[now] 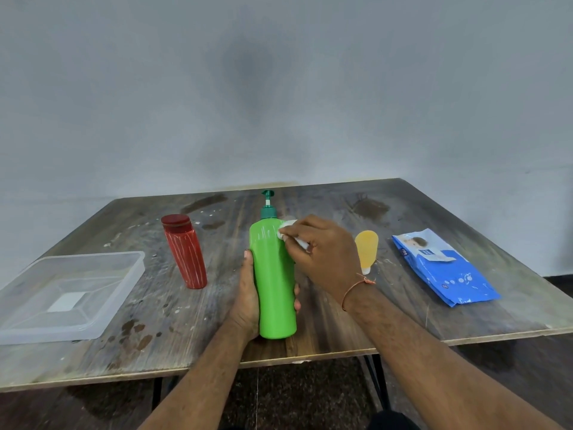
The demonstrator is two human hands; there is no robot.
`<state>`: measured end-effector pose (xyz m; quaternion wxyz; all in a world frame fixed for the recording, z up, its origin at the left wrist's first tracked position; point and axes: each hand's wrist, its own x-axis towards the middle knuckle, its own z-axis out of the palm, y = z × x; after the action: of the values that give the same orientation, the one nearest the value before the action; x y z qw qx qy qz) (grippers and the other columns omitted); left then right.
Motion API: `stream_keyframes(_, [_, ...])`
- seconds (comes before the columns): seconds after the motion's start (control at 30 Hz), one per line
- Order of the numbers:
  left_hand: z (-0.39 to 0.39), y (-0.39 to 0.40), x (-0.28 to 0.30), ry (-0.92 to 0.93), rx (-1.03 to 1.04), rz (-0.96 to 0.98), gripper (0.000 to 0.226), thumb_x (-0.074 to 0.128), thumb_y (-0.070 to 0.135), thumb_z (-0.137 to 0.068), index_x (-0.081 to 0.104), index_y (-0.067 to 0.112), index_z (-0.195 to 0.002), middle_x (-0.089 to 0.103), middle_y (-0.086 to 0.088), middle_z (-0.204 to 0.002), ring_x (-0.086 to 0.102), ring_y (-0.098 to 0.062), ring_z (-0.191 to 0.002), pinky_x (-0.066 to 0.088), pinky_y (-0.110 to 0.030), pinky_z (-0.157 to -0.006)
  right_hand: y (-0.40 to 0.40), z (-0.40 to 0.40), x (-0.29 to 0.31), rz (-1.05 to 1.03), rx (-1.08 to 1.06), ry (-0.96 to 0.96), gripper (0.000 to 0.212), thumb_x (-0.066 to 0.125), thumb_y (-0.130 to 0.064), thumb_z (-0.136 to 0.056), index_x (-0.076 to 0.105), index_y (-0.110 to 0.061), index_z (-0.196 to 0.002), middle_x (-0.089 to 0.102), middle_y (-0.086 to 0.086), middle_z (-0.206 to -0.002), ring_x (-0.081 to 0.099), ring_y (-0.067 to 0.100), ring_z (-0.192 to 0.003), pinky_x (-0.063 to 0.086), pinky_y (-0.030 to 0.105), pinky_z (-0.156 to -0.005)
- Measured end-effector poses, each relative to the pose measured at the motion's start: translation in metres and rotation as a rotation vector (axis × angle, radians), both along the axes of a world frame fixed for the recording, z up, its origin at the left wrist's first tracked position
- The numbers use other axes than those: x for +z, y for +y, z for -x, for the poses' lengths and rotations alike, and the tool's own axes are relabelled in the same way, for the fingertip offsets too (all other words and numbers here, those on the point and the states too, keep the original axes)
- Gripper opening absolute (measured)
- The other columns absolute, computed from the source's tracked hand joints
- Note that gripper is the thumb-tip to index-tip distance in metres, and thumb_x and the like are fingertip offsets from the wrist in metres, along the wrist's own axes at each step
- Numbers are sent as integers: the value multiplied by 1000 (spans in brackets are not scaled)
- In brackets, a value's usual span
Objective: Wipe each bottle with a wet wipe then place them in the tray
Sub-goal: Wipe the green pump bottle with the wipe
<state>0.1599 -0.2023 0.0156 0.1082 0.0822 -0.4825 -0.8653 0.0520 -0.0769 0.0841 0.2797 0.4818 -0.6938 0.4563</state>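
fingers working a wipe over the green bottle

the fingers of the right hand [322, 256] are curled around a crumpled white wet wipe [286, 229], pressing it against the upper shoulder of the tall green plastic pump bottle [274, 280]. the left hand [248, 296] wraps the bottle's lower half, thumb up along its left side and fingertips showing past its right side, holding it upright at the near edge of the worn wooden table [341, 333], about midway along that edge.

the step in hand looks like wiping the first bottle: the wipe sits just under the dark green pump collar, so most of the body below probably has yet to be covered. the clear plastic tray [102, 318] at the near left corner holds no bottle, so nothing has been placed yet.

the red ribbed bottle with a dark red cap [184, 252] stands left of the green one, towards the middle of the table, and a small yellow soft tube standing on its cap [366, 249] sits just behind the right hand. both look untouched. the blue pack of wet wipes [443, 268] lies flat near the right edge.

the next move likely calls for dragging the wipe down the bottle's length while the left hand turns it, then carrying the bottle left, past the red one, to set it in the tray.
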Motion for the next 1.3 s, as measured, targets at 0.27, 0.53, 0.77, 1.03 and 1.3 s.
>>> stream_keyframes(0.27, [0, 2, 4, -6, -21, -21, 98, 26, 90, -86, 78, 11, -110, 66, -25, -87, 66, -35, -64, 57, -38, -64, 2, 5, 3, 17, -55, -8, 13, 74, -26, -93, 85, -24, -101, 77, -11, -99, 70, 10, -84, 54, 24, -72])
stream_keyframes(0.53, [-1, 3, 3, -39, -16, 35, 99, 30, 91, -85, 75, 10, -119, 67, -26, -91, 66, -35, -68, 57, -39, -67, 4, 6, 8, -12, -63, -48, 22, 65, -37, -90, 83, -26, -96, 76, -12, -93, 67, 8, -80, 58, 32, -70])
stream_keyframes(0.77, [-2, 3, 2, -47, -14, 39, 100, 31, 92, -83, 75, 10, -119, 68, -25, -91, 66, -35, -68, 57, -39, -67, 8, 8, 13, -39, 17, -63, 14, 70, -36, -88, 82, -30, -92, 76, -16, -92, 69, 5, -82, 59, 36, -71])
stream_keyframes(1.03, [-2, 6, 5, -34, -11, 26, 98, 26, 89, -87, 78, 12, -114, 68, -26, -89, 65, -35, -65, 58, -38, -65, 6, 8, 15, -36, 62, -14, 16, 71, -28, -92, 85, -24, -100, 77, -13, -102, 72, 6, -92, 60, 32, -80])
stream_keyframes(1.3, [-3, 8, 8, -41, 9, 16, 97, 26, 87, -88, 78, 8, -112, 67, -27, -89, 65, -35, -65, 58, -38, -63, 4, 5, 12, -19, 6, 53, 17, 69, -25, -96, 83, -20, -104, 75, -7, -103, 71, 16, -91, 60, 38, -77])
